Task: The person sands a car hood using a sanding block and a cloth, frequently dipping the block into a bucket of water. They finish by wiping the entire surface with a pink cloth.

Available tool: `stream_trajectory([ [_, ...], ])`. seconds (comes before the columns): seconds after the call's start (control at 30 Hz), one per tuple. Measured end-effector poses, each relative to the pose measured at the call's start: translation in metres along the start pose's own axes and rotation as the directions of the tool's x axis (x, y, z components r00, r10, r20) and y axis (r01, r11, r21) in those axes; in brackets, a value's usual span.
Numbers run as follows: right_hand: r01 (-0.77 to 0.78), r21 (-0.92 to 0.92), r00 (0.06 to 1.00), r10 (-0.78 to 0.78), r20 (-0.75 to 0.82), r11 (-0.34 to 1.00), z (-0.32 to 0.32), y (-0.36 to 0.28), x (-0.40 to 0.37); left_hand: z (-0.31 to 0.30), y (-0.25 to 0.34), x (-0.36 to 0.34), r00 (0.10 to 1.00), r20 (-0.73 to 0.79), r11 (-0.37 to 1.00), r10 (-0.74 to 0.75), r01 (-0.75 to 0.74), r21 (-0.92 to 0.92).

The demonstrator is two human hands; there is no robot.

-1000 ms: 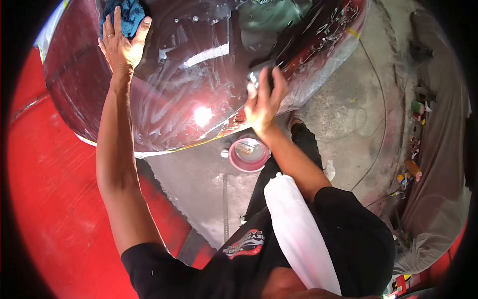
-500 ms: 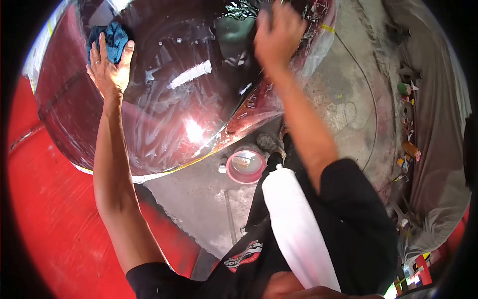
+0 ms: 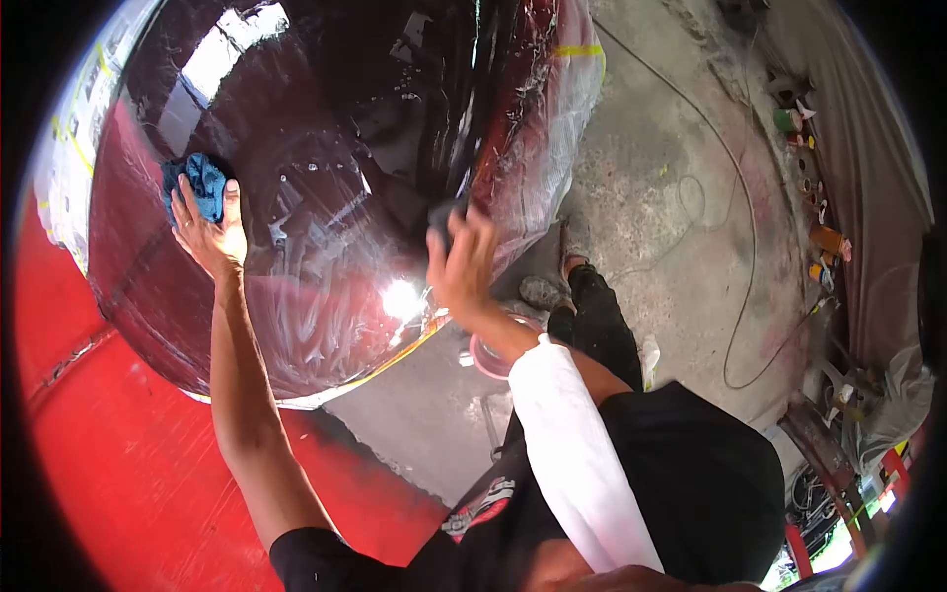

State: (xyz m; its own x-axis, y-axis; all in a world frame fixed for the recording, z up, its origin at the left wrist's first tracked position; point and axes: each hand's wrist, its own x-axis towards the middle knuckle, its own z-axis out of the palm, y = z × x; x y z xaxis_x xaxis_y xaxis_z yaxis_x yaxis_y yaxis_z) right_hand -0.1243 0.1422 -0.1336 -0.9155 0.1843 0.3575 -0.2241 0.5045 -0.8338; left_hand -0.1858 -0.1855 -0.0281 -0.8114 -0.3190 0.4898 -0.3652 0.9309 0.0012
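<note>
A glossy dark red car panel [image 3: 326,207], wet and streaked, curves in front of me. My left hand [image 3: 211,240] lies on its left part, fingers spread over a crumpled blue cloth [image 3: 206,187] that is pressed to the surface. Near the panel's right side, my right hand [image 3: 462,261] has its fingers bent over a small dark pad [image 3: 447,216]. Motion blurs this hand a little, and its fingers hide most of the pad.
Clear plastic film [image 3: 543,168] with yellow tape [image 3: 578,50] borders the panel. A pink-rimmed bucket [image 3: 490,361] stands below, partly behind my right forearm. A hose [image 3: 735,163] crosses the concrete floor. Red bodywork [image 3: 148,444] lies at left; cans and a grey sheet line the right.
My right hand has swept down the panel toward me with the dark pad. My left hand stays on the blue cloth. The whole view has shifted, showing more of the panel's far part.
</note>
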Motion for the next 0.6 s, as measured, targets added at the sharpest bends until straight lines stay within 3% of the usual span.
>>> stream_trajectory([
  [0.1,0.044,-0.021,0.997,-0.046,-0.055,0.999,0.012,0.028,0.042,0.003,-0.001,-0.001,1.000,-0.019,1.000,0.002,-0.002,-0.008],
  [0.17,0.042,-0.174,0.989,-0.065,-0.130,0.984,0.021,0.034,0.150,0.001,0.003,0.001,1.000,-0.025,1.000,-0.009,0.008,-0.019],
  [0.2,0.098,-0.167,0.979,-0.125,-0.162,0.981,0.031,0.040,0.173,0.000,0.003,-0.001,1.000,-0.020,0.999,-0.008,0.007,-0.034],
  [0.27,0.255,-0.258,0.960,-0.275,-0.047,0.932,0.016,0.039,0.132,0.003,-0.003,0.000,0.999,-0.048,1.000,0.026,-0.026,0.002],
  [0.3,0.161,-0.053,0.987,-0.162,-0.018,0.986,0.012,0.035,0.076,0.004,-0.005,0.001,0.999,-0.049,1.000,0.017,-0.017,0.012],
  [0.33,0.201,0.003,0.969,-0.199,0.147,0.980,0.002,0.041,0.014,0.003,-0.003,-0.001,0.999,-0.038,1.000,0.008,-0.007,0.022],
  [0.37,0.343,0.117,0.924,-0.358,0.139,0.932,-0.009,0.040,-0.020,-0.001,0.002,-0.001,1.000,-0.025,0.997,0.016,-0.014,0.082],
  [0.43,0.422,0.091,0.891,-0.431,0.140,0.902,-0.001,0.029,0.032,-0.002,0.001,-0.003,1.000,-0.015,0.998,-0.007,0.008,0.068],
  [0.53,0.550,-0.019,0.830,-0.544,0.123,0.835,0.054,0.000,0.178,0.000,0.003,-0.001,0.999,-0.029,0.998,-0.020,0.022,0.066],
  [0.6,0.599,0.003,0.800,-0.599,0.040,0.801,0.074,-0.012,0.203,-0.001,0.003,0.000,0.999,-0.043,0.999,-0.016,0.018,0.044],
])
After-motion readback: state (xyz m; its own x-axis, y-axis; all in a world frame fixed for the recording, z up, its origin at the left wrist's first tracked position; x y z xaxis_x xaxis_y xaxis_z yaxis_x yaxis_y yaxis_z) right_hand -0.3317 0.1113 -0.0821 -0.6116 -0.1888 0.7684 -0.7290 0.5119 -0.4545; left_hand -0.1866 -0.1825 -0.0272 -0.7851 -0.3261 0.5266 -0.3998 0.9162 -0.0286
